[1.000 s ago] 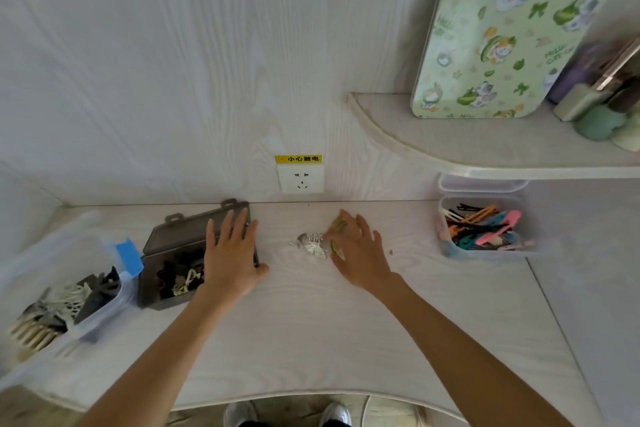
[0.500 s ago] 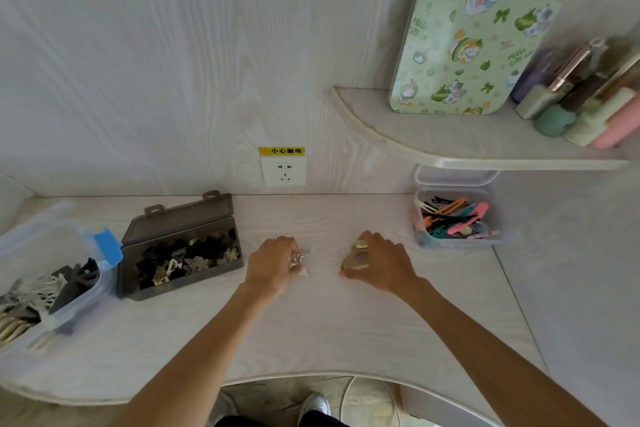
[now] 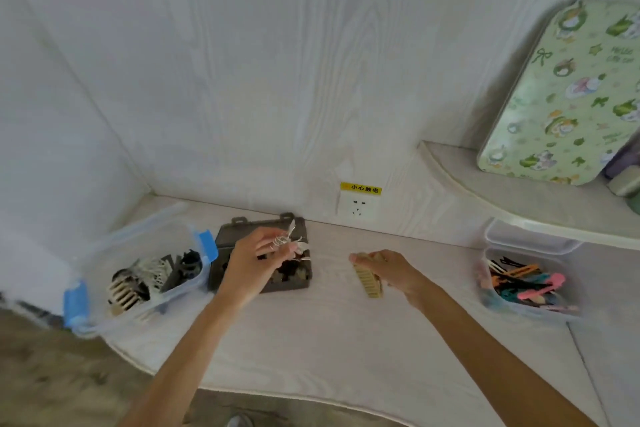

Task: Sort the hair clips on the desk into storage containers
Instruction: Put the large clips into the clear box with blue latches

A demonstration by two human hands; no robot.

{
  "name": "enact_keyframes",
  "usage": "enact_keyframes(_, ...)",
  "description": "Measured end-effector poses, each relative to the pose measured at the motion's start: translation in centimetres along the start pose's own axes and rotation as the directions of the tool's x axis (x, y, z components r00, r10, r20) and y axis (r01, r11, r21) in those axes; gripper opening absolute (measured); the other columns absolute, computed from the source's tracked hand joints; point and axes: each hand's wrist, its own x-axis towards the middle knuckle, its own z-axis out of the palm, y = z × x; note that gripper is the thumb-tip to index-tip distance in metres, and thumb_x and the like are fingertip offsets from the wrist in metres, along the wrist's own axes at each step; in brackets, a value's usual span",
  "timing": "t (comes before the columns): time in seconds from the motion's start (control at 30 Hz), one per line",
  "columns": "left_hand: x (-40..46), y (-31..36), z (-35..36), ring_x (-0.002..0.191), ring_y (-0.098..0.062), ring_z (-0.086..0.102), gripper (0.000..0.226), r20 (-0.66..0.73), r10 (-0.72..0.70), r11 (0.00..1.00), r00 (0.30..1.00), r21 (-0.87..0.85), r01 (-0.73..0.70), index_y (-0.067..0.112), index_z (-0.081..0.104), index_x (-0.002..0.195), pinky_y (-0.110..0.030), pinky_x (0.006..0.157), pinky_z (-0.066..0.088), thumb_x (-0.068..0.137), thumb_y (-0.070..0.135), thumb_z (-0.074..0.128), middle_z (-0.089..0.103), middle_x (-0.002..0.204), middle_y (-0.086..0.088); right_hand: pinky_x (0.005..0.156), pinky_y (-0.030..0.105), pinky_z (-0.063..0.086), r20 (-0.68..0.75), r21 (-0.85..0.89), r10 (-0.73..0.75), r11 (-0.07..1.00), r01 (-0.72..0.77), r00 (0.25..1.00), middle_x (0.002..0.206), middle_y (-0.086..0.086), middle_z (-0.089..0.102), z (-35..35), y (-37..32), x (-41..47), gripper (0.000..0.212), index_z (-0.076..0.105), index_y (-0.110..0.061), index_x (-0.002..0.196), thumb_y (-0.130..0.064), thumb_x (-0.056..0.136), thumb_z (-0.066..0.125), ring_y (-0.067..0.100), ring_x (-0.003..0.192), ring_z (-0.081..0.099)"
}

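My left hand (image 3: 254, 258) pinches a small silver clip (image 3: 290, 241) and holds it above the open dark grey box (image 3: 228, 267), which holds several small dark clips. My right hand (image 3: 391, 270) grips a yellow-green comb-like clip (image 3: 367, 280) just above the desk, right of that box. Further left stands a clear tub with blue latches (image 3: 204, 246), filled with several large claw clips. At the right a clear container (image 3: 491, 302) holds several colourful flat clips.
The pale desk (image 3: 329, 340) meets the wall, where a socket (image 3: 358, 208) carries a yellow label. A curved shelf (image 3: 502, 198) overhangs the right container and carries a green patterned tin (image 3: 561, 97). The desk's front edge curves; the floor shows below.
My left hand has lifted the silver clip from the desk and carried it left over the grey box. My right hand has raised the yellow-green clip. The view has swung left.
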Motion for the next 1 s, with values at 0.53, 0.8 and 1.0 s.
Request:
enact_keyframes(0.53, -3.5, -5.7, -19.2, 0.091, -0.013, 0.067, 0.025, -0.586, -0.243, 0.895, 0.773, 0.173, 0.412, 0.031, 0.065, 0.093, -0.033, 0.085, 0.052, 0.079, 0.051, 0.063, 0.071, 0.094, 0.009, 0.069, 0.031, 0.047, 0.126, -0.551, -0.630, 0.597, 0.583, 0.766, 0.085, 0.000, 0.067, 24.7, -18.4, 0.7, 0.054, 0.063, -0.016, 0.086, -0.066, 0.084, 0.043, 0.019, 0.080, 0.064)
enact_keyframes(0.8, -2.4, -7.4, -18.1, 0.096, -0.023, 0.061, 0.043, -0.522, -0.103, 0.408, 0.847, 0.754, 0.515, 0.019, 0.065, 0.098, -0.031, 0.071, 0.044, 0.087, 0.057, 0.049, 0.066, 0.097, -0.003, 0.090, 0.035, 0.039, 0.382, -0.764, -0.696, 0.131, 0.631, 0.607, 0.116, 0.006, 0.060, 25.9, -15.9, 3.5, 0.036, 0.057, -0.018, 0.120, -0.040, 0.094, 0.046, 0.024, 0.108, 0.054)
enact_keyframes(1.0, -2.7, -9.2, -18.5, 0.120, -0.016, 0.039, 0.055, -0.490, -0.045, 0.330, 0.870, 0.815, 0.476, 0.021, 0.075, 0.093, -0.032, 0.094, 0.033, 0.082, 0.065, 0.045, 0.052, 0.125, 0.007, 0.080, 0.039, 0.049, 0.306, -0.846, -0.800, 0.020, 0.532, 0.516, 0.108, 0.006, 0.064, 26.0, -14.3, 4.2, 0.027, 0.072, -0.023, 0.087, -0.042, 0.069, 0.077, 0.027, 0.102, 0.059)
